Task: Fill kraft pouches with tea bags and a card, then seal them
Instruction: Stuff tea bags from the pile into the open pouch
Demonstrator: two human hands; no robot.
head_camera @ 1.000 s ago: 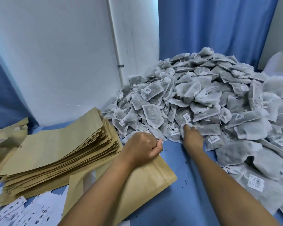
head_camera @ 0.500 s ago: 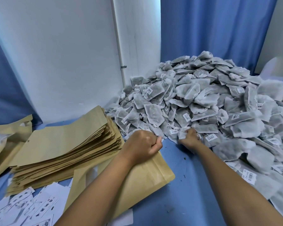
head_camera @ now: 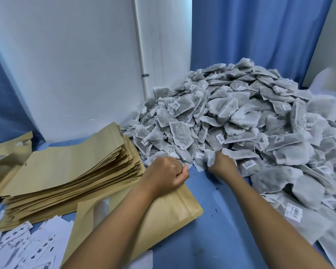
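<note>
A big heap of grey tea bags [head_camera: 241, 117] with white barcode tags covers the right half of the blue table. My right hand [head_camera: 222, 164] is at the heap's front edge, its fingers curled round a tea bag [head_camera: 209, 159]. My left hand [head_camera: 168, 173] is fisted above a single kraft pouch [head_camera: 169, 208], and a scrap of white tea bag shows at its fingers. The pouch lies flat under my left forearm. What else the left fist holds is hidden.
A thick stack of flat kraft pouches [head_camera: 66, 169] lies to the left. More pouches [head_camera: 6, 152] lie at the far left edge. Printed white cards [head_camera: 23, 245] are scattered at the bottom left. A white wall and blue curtains close off the back.
My right hand reached into the heap with straight fingers, then curled round a tea bag and drew back a little toward me. My left fist stayed in place over the pouch.
</note>
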